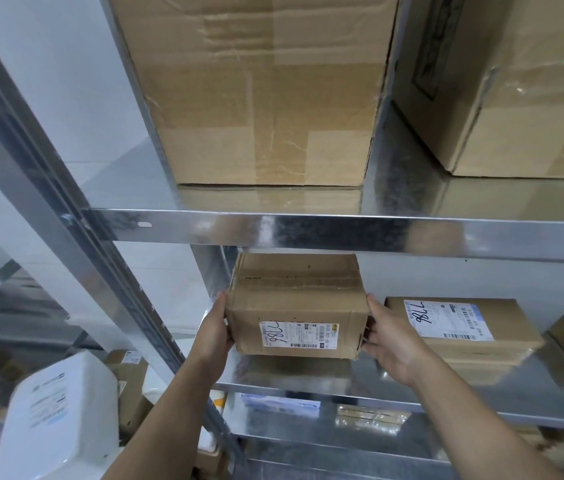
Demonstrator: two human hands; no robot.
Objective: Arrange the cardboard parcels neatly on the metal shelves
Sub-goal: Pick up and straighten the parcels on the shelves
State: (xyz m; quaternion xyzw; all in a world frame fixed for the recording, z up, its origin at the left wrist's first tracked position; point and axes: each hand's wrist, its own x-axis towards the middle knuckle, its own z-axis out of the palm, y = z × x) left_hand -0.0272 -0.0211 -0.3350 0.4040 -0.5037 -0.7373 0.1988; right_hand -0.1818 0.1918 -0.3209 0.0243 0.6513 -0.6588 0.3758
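So the small parcel (294, 303) sits dead centre of the frame on the middle shelf (273, 375) of the metal rack, tucked right under the front lip of the upper shelf (308, 230). Both hands are grasping it: the left hand (214, 327) is clamped on its left side and the right hand (393, 341) is on its right side, fingers wrapped round the lower corner. Honestly can't tell if the bottom is flat on the metal or a hair above it. My take on doing this bit well: get it down flat first, then slide rather than lift, since there isn't much headroom under that lip and the galvanised surface looks slick enough to glide on. Push evenly with both hands so it doesn't twist, and square its front face to the shelf edge. The flat parcel (460, 327) to the right of centre is just beside the right hand, so I'd leave room to pull those fingers out without nudging it, then close up the gap after. On the left, the rack upright (209, 271) gives a handy line to keep it straight against. The shipping label (299, 336) faces out, which is good, though the handwritten number looks turned the wrong way up, so a flip might be worth it if the numbers need to be readable. The big box (259, 91) up top isn't in the way.
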